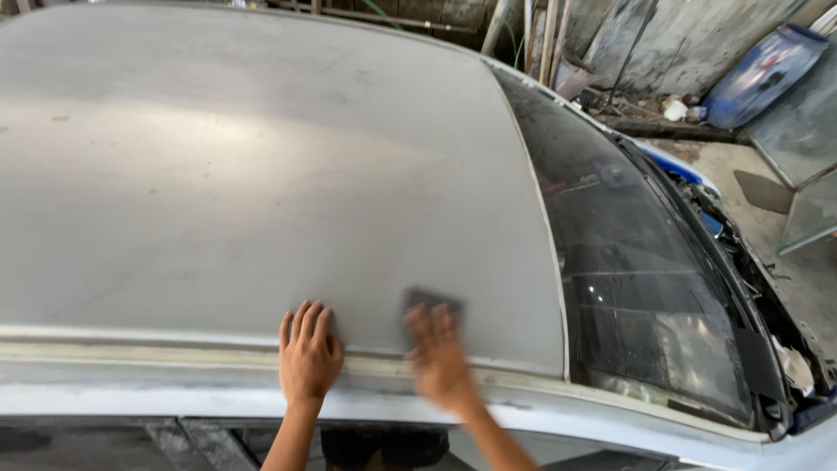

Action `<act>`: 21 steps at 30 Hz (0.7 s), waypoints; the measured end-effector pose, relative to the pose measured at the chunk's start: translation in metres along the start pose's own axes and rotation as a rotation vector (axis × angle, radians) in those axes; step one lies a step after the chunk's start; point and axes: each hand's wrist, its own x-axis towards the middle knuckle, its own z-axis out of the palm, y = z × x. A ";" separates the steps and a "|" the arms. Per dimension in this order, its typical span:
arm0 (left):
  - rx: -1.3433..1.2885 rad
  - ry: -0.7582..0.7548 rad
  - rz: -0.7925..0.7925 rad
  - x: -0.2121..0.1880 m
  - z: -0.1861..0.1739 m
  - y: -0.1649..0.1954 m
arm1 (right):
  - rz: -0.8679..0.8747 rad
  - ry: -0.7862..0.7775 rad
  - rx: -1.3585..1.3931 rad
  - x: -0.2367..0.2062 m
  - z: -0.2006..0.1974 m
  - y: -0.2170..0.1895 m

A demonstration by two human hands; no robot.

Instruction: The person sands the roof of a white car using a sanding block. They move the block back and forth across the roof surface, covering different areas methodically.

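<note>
Two hands are on the grey car roof (244, 174), both down at six o'clock near its edge. Left hand (307, 353) lies flat, fingers together and pointing to twelve, gripping nothing, seemingly bracing the body. Right hand (438, 353) is blurred, its grip pressed flat on a dark sanding sheet (433, 303), fingers spread over it to keep it against the metal. Windscreen (636, 253) slopes away at three o'clock.
</note>
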 end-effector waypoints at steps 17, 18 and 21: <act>0.004 0.040 0.042 -0.005 0.003 0.004 | -0.023 0.021 0.084 -0.032 -0.003 -0.010; 0.013 0.033 0.040 -0.006 0.003 0.004 | -0.013 0.104 0.049 -0.036 -0.013 0.012; 0.031 0.023 0.018 -0.007 0.004 0.005 | 0.517 0.003 0.083 -0.049 -0.056 0.084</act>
